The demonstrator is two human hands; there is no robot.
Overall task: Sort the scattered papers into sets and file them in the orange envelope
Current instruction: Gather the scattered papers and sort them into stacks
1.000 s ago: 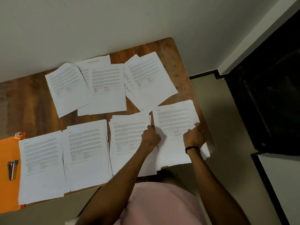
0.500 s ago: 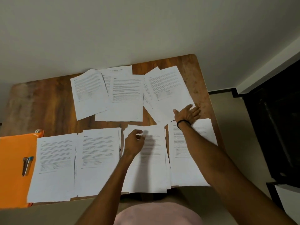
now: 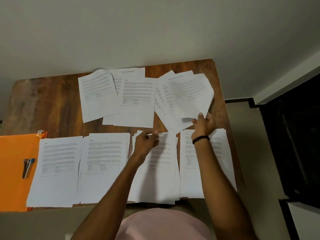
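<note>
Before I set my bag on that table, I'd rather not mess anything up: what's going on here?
A person is sorting printed papers on a wooden table. Their right hand pinches the corner of a sheet raised above the far right pile; the left hand sits atop a near stack, grip blurred. The orange envelope lies at the left, partly under papers.
</note>
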